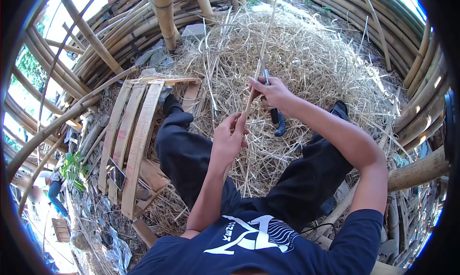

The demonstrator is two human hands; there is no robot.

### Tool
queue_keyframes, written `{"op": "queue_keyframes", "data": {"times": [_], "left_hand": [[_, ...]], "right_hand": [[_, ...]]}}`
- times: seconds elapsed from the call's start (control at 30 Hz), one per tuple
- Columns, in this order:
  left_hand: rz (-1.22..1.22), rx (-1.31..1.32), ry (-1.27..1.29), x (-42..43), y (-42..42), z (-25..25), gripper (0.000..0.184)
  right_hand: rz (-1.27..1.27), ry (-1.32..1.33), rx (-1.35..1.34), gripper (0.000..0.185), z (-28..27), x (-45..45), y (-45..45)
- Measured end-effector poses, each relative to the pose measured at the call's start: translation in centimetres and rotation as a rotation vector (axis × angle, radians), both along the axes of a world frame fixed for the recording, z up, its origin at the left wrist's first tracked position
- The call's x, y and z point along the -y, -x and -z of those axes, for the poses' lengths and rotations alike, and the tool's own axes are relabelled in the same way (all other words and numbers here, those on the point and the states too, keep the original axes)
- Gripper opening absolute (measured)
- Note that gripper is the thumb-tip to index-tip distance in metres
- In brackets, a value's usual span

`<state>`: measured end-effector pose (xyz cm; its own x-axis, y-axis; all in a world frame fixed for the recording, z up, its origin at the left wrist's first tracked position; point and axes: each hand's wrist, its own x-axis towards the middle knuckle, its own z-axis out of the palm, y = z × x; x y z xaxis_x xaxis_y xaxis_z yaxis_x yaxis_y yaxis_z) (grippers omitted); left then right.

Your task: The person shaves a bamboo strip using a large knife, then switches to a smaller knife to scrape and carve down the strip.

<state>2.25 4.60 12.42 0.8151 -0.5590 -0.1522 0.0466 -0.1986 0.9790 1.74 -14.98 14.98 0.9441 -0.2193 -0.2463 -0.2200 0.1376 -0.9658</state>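
Note:
A long, thin bamboo strip (268,33) runs upward from between my legs, past both hands, to the top of the view. My left hand (228,140) is closed around its lower part, in front of my left knee. Higher up and to the right, my right hand (273,94) grips a knife (277,123). Its dark handle sticks out below the fist, and a short grey piece of blade shows above the fingers, against the strip. The thumb and fingers of that hand also lie at the strip. The blade's edge is hidden.
A heap of pale bamboo shavings (306,59) covers the ground ahead and between my feet. On the left stands a slatted wooden crate (130,131) with a phone-like dark object (115,173) on it. Stacked bamboo poles (129,40) surround me. A person (55,191) is at far left.

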Motion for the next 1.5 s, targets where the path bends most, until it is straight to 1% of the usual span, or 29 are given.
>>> {"op": "queue_keyframes", "data": {"times": [0.1,0.13,0.27,0.4,0.43,0.5,0.53,0.57,0.63,0.67,0.7,0.77,0.8,0.83,0.9,0.93,0.97,1.03,1.07,1.1,1.17,1.27,1.37,1.43,1.5], "left_hand": [[0.048,-0.021,-0.038,-0.4,0.0,0.1,0.04],[0.043,-0.016,-0.043,-0.5,-0.2,0.3,0.04],[0.018,-0.079,0.054,-0.8,-0.9,1.6,0.036],[-0.003,-0.126,0.081,-0.7,-1.1,2.1,0.034],[-0.005,-0.148,0.077,-0.8,-1.2,2.4,0.034],[0.017,-0.108,0.059,-0.8,-1.5,3.4,0.033],[0.009,-0.043,0.045,-0.6,-1.5,4.0,0.033],[0.001,0.02,0.031,-0.5,-1.4,4.4,0.033],[-0.01,-0.002,0.027,-0.3,-1.3,4.8,0.032],[-0.02,0.02,0.028,-0.2,-1.5,5.7,0.032],[-0.033,0.042,0.029,-0.2,-1.5,6.3,0.032],[-0.045,0.035,0.066,-0.1,-1.2,7.1,0.03],[-0.052,0.038,0.03,0.0,-1.1,7.3,0.03],[-0.056,0.04,-0.009,0.0,-1.0,7.6,0.03],[-0.078,0.021,-0.017,0.0,-0.9,8.5,0.031],[-0.071,-0.006,-0.007,0.0,-0.8,8.5,0.031],[-0.068,-0.029,0.007,0.0,-0.8,8.6,0.03],[-0.077,-0.04,0.011,0.1,-1.0,9.1,0.027],[-0.091,-0.096,0.066,0.2,-0.8,9.2,0.024],[-0.108,-0.155,0.123,0.3,-0.6,9.2,0.021],[-0.12,-0.198,0.179,0.1,-0.2,9.0,0.018],[-0.034,-0.167,0.086,-0.2,-0.1,8.3,0.022],[-0.054,-0.138,0.112,0.1,0.3,8.4,0.021],[-0.065,-0.168,0.15,0.1,0.4,8.4,0.02],[-0.03,-0.184,0.181,0.0,0.4,8.2,0.019]], "right_hand": [[-0.015,0.03,-0.04,0.031,1.2,-0.8,0.0],[-0.046,-0.002,-0.04,0.031,1.6,-0.9,0.1],[-0.125,-0.055,-0.06,0.033,3.2,-1.8,-0.6],[-0.108,-0.025,-0.1,0.033,2.8,-2.7,-0.3],[-0.135,-0.008,-0.117,0.034,2.7,-2.7,-0.2],[-0.186,0.025,-0.153,0.034,2.3,-2.7,-0.2],[-0.192,0.105,-0.183,0.039,2.2,-2.6,-0.2],[-0.19,0.108,-0.187,0.039,2.3,-2.3,-0.3],[-0.303,0.401,-0.2,0.048,2.4,-1.4,-0.4],[-0.319,0.526,-0.185,0.052,2.7,-1.3,-0.2],[-0.324,0.526,-0.194,0.052,2.8,-1.2,0.0],[-0.406,0.771,-0.198,0.052,2.9,-1.2,0.4],[-0.429,0.913,-0.182,0.048,1.9,-1.6,1.1],[-0.435,0.912,-0.19,0.048,1.9,-1.5,1.2],[-0.515,1.166,-0.136,0.043,2.4,-1.3,2.0],[-0.547,1.168,-0.169,0.036,2.4,-1.3,2.0],[-0.578,1.166,-0.189,0.036,2.9,-1.1,2.3],[-0.552,1.277,-0.14,0.034,3.1,-0.8,2.5],[-0.566,1.306,-0.178,0.03,3.0,-0.6,2.6],[-0.595,1.306,-0.194,0.03,2.4,-0.7,2.6],[-0.519,1.263,-0.203,0.029,1.8,-1.0,2.6],[-0.508,1.304,-0.234,0.026,3.6,-0.6,1.9],[-0.498,1.331,-0.257,0.026,4.9,-0.3,1.3],[-0.469,1.294,-0.311,0.027,5.0,-0.8,1.2],[-0.488,1.317,-0.299,0.028,5.3,-1.2,1.2]]}}
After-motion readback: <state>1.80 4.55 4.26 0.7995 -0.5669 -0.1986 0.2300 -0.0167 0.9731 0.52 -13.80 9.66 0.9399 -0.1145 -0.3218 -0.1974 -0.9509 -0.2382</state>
